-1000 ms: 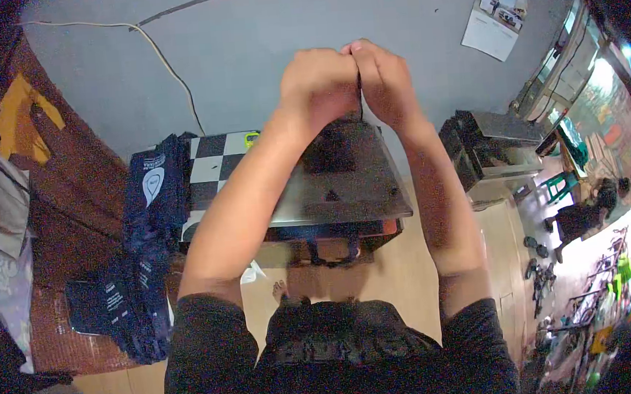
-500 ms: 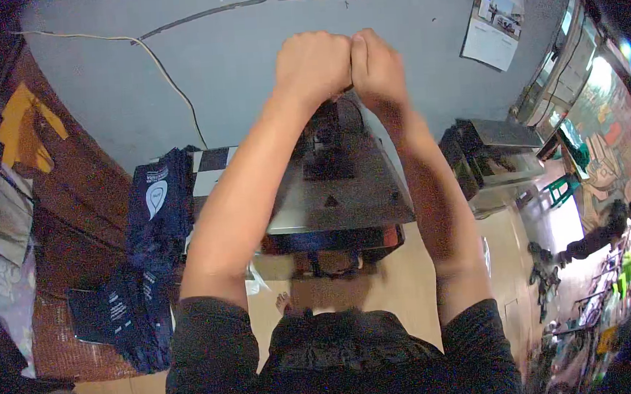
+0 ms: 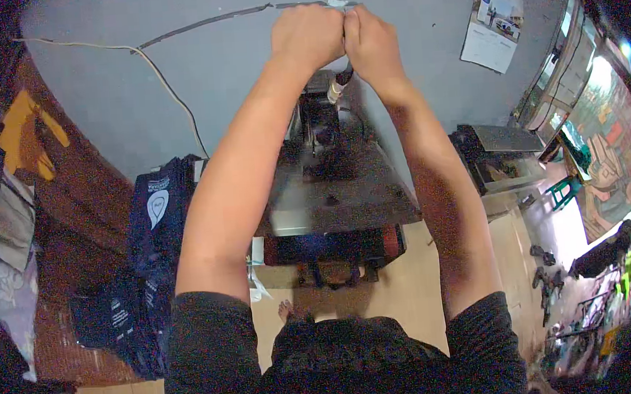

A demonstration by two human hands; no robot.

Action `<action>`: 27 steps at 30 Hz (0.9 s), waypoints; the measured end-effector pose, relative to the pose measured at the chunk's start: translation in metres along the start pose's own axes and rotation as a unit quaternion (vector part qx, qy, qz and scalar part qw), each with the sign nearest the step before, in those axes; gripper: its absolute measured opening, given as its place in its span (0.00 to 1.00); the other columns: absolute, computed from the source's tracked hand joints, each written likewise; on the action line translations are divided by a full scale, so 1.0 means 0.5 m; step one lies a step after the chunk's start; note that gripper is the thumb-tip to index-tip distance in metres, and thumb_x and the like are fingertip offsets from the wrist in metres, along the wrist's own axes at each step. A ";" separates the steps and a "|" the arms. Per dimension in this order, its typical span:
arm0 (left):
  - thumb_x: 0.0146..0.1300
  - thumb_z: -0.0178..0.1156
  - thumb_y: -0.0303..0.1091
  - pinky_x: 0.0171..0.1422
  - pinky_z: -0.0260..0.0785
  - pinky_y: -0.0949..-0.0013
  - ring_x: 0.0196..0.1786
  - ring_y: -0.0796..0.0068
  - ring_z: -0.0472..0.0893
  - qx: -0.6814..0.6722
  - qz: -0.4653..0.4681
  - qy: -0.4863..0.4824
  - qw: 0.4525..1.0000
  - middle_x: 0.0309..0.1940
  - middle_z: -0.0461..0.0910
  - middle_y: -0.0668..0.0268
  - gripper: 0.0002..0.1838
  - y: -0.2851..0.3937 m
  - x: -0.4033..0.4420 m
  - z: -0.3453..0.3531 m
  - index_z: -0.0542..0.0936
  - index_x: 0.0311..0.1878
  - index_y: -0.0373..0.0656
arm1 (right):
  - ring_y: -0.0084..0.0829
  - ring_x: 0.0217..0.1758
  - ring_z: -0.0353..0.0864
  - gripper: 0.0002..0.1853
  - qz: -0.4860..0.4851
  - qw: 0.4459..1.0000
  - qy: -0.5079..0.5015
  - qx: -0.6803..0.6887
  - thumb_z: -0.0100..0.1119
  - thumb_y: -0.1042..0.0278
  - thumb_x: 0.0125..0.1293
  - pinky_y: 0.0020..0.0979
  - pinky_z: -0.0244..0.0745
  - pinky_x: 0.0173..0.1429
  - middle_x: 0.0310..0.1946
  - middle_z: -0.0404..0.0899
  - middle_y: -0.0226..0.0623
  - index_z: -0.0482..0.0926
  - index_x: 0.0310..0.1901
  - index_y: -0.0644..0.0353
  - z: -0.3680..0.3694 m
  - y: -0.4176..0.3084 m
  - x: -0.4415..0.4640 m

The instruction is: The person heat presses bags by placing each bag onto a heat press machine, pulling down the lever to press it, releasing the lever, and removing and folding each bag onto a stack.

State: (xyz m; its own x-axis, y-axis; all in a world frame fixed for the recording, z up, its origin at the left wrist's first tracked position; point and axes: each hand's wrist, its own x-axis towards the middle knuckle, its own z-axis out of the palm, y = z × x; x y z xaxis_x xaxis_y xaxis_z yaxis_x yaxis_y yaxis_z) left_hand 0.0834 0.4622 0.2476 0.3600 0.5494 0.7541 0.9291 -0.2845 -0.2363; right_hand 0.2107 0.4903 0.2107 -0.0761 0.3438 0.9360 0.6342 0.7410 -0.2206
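Observation:
Both my hands are raised and closed side by side on the handle (image 3: 338,85) of a heat press. The fingers of my left hand (image 3: 309,33) wrap round its upper end. My right hand (image 3: 373,45) presses against the left one, its thumb along the grip. Below them stands the dark heat press (image 3: 337,199), its wide flat plate between my forearms. Most of the grip is hidden inside my fists; a pale section and dark lever show beneath.
Dark printed T-shirts (image 3: 158,197) hang in a stack at the left, with more folded garments (image 3: 115,313) below. A glass-fronted box (image 3: 507,158) stands at the right. A calendar (image 3: 494,23) and a loose cable (image 3: 168,79) are on the grey wall.
My hands have risen together in the view, and more of the handle shows below them. The black-and-white checked patch left of the press is now mostly out of sight.

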 end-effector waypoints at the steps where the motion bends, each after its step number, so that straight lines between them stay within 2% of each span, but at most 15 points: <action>1: 0.57 0.54 0.41 0.41 0.78 0.54 0.33 0.53 0.85 0.002 0.002 0.005 1.000 0.28 0.84 0.53 0.15 -0.002 0.007 0.002 0.85 0.27 0.43 | 0.60 0.38 0.78 0.18 -0.003 1.000 0.005 -0.001 0.41 0.60 0.73 0.56 0.71 0.46 0.31 0.79 0.58 0.74 0.35 0.66 0.001 0.002 0.005; 8: 0.59 0.52 0.41 0.41 0.78 0.54 0.33 0.53 0.85 -0.004 0.002 0.009 1.000 0.29 0.85 0.54 0.16 -0.020 0.058 0.031 0.86 0.27 0.43 | 0.61 0.35 0.78 0.18 0.012 0.999 0.009 0.040 0.41 0.60 0.73 0.56 0.71 0.44 0.29 0.79 0.58 0.74 0.34 0.66 0.018 0.027 0.042; 12: 0.60 0.52 0.42 0.42 0.78 0.54 0.34 0.53 0.85 0.006 -0.024 -0.029 0.999 0.30 0.85 0.54 0.17 -0.035 0.090 0.036 0.86 0.29 0.44 | 0.61 0.36 0.78 0.18 0.007 0.999 0.025 0.030 0.41 0.59 0.73 0.56 0.72 0.43 0.30 0.79 0.58 0.73 0.35 0.65 0.047 0.050 0.071; 21: 0.61 0.50 0.44 0.44 0.78 0.53 0.37 0.53 0.85 0.024 -0.005 -0.025 0.999 0.33 0.85 0.54 0.18 -0.079 0.157 0.071 0.86 0.32 0.44 | 0.61 0.38 0.79 0.17 0.016 0.999 0.002 0.032 0.41 0.58 0.73 0.58 0.72 0.45 0.31 0.80 0.58 0.73 0.38 0.63 0.089 0.093 0.130; 25: 0.58 0.56 0.43 0.44 0.78 0.51 0.37 0.50 0.85 0.019 -0.020 -0.010 1.000 0.32 0.85 0.52 0.15 -0.091 0.186 0.085 0.86 0.36 0.45 | 0.62 0.39 0.80 0.18 0.050 0.999 0.004 -0.008 0.40 0.56 0.73 0.58 0.72 0.47 0.32 0.80 0.58 0.73 0.40 0.63 0.101 0.104 0.160; 27: 0.60 0.52 0.44 0.45 0.78 0.53 0.38 0.53 0.85 0.027 -0.016 -0.010 0.999 0.34 0.85 0.54 0.17 -0.097 0.197 0.088 0.86 0.35 0.45 | 0.62 0.41 0.79 0.18 0.060 0.998 -0.016 -0.018 0.39 0.55 0.73 0.58 0.72 0.48 0.34 0.80 0.59 0.72 0.41 0.63 0.107 0.112 0.175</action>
State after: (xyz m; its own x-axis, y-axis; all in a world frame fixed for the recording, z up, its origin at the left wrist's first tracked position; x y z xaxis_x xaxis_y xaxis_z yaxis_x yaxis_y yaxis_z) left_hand 0.0774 0.5648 0.3066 0.3317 0.5737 0.7489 0.9430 -0.2247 -0.2455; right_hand 0.1984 0.5926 0.2655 -0.0212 0.4473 0.8941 0.6681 0.6717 -0.3202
